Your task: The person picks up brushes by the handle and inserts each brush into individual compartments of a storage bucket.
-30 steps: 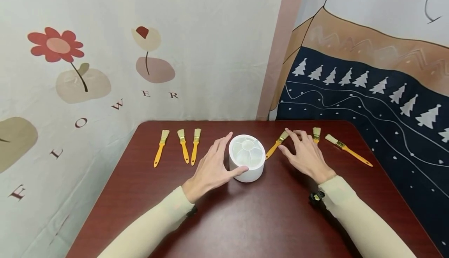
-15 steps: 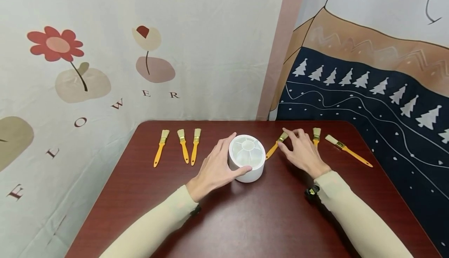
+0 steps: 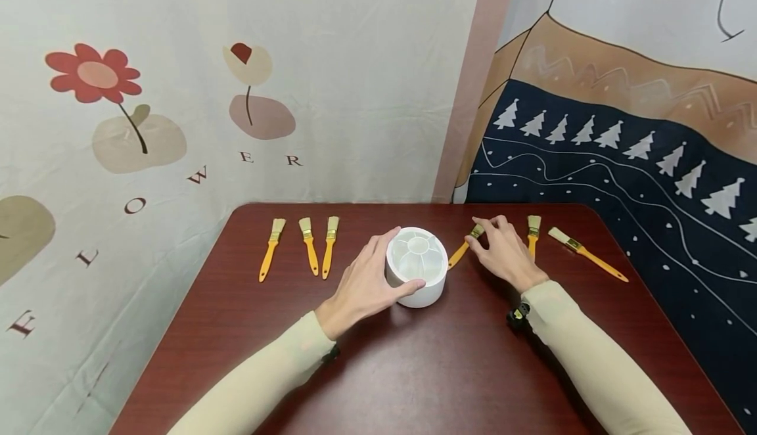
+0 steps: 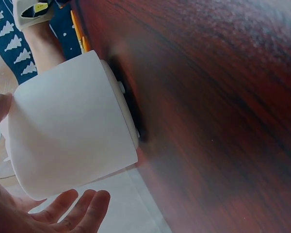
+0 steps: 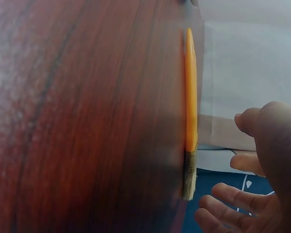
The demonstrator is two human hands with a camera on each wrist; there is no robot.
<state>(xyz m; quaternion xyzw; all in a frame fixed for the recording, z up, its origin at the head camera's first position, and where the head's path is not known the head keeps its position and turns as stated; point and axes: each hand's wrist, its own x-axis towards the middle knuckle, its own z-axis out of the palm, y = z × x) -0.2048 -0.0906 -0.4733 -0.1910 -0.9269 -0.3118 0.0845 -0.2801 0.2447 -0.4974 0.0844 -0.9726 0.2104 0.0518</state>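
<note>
A round white desk organizer (image 3: 422, 296) with divided compartments stands upright at the middle of the table. My left hand (image 3: 362, 281) holds it from the left, thumb over the front of the rim and index finger at the back. The left wrist view shows its smooth wall (image 4: 72, 126) and the small feet beneath. To its right lies a paintbrush (image 3: 460, 253) with a yellow handle and pale bristles. My right hand (image 3: 507, 255) hovers at its bristle end, thumb and fingers spread apart. In the right wrist view this brush (image 5: 190, 102) rests on the table, the fingers clear of it.
Three similar paintbrushes lie on the left: the outer one (image 3: 271, 251), a middle one (image 3: 310, 248) and an inner one (image 3: 329, 248). On the right are an upright-pointing brush (image 3: 533, 230) and a slanted one (image 3: 588, 255). Printed curtains (image 3: 367, 93) hang behind the dark red table (image 3: 378, 382).
My right hand has shifted slightly left, closer over the paintbrush, uncovering more of the brush behind it. My left hand has moved a little right, in against the organizer.
</note>
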